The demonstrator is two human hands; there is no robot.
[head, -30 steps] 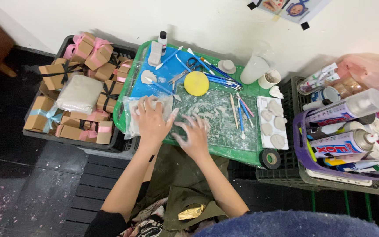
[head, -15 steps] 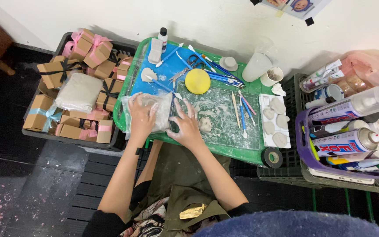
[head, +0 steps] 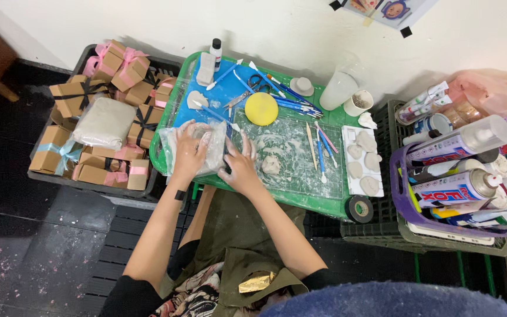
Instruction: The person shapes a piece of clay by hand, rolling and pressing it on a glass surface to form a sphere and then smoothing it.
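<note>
While both hands work at the tray's left end, details there are hard to read.
Left hand [head: 190,154]: flat on the bag [head: 198,149], fingers spread and pressing, not closed round it; dusted white.
Right hand [head: 240,167]: just beside the bag's right edge, fingers curled down; cannot tell whether it pinches the plastic or only rests on the mat [head: 300,155].
Bag: clear plastic, crumpled, on the green tray [head: 277,202] at its left front; contents hidden under the left hand, too blurred to name.
Clay lump [head: 271,165]: small, grey, on the mat, near the right hand, apart from it.
Mat: smeared white, markings hard to make out.
Yellow disc [head: 262,108]: behind the mat, on the blue sheet [head: 218,97].
Tools [head: 286,94]: blue-handled, heaped behind the disc; scissors partly buried among them.
White board [head: 362,161]: right end of tray, several pale clay shapes on it.
Tape roll [head: 360,209]: black, at the tray's front right corner.
Crate [head: 48,176]: left of tray, full of ribboned brown boxes [head: 77,94]; a grey wrapped block [head: 105,122] lies on top.
Basket [head: 406,205]: purple, right, holds tubes; cut off by the frame edge.
Bottom edge: a blue blurred shape [head: 382,299] hides the person's lap.
</note>
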